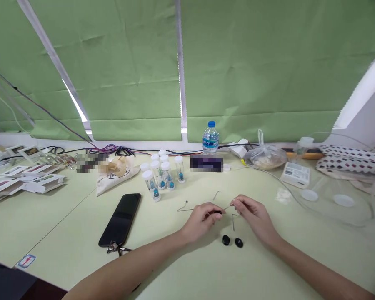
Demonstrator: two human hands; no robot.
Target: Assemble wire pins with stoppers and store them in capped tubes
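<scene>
My left hand [203, 218] is closed in a pinch on a small black piece [218, 212], mostly covered by the fingers. My right hand [253, 212] pinches a thin metal rod [227, 207] that reaches across toward the black piece; whether the two touch is too small to tell. Beyond the hands lies an L-shaped hex key [217, 195], and another hex key [233, 223] lies between them. A bent metal wire [181, 209] with a dark tip shows left of my left hand. Closer to me sit two black round knobs [226, 240], side by side.
A black phone [120, 220] lies left of my forearm. Behind stand several clear tubes [156, 185] with white caps, and a water bottle [210, 139]. A cable [278, 179] loops across the right side. White card boxes [43, 183] lie far left.
</scene>
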